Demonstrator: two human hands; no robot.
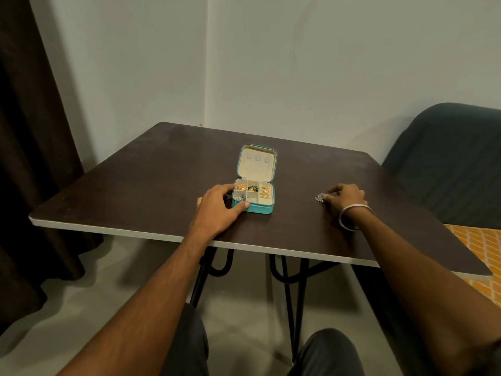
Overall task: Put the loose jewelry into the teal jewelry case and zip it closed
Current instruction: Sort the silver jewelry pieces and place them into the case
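Your small square teal zip-around jewelry case (253, 195) sits open near the middle of the frame on the dark brown tabletop (141, 180), its cream-lined lid (257, 161) laid back toward the upper part of the frame and its divided tray facing you. Your left hand (217, 210) rests against the case's left side, thumb curled along the lower front edge and fingers wrapped over the upper left corner, so it steadies the case and is not free to carry anything. The relation that matters is sideways: the one loose piece still out, a small silvery cluster of jewelry (320, 197), lies well apart from the case, off to the right of the frame and at about the same height as the tray. Your right hand (345, 202), the one with the plain silver bangle (352, 217) at the wrist, is right on it, fingertips curled and closing around the piece; whether it is lifted clear of the tabletop I cannot tell. So the right hand is the nearer one, and the move ahead looks like a straight carry toward the left of the frame to the open tray. Gold pieces (264, 191) fill the right column and the upper left cells hold gold and green items; the lower middle cell looks bare, and a silvery piece (240, 198) already sits in the lower left cell, partly hidden by your left hand. The zip is not yet run.
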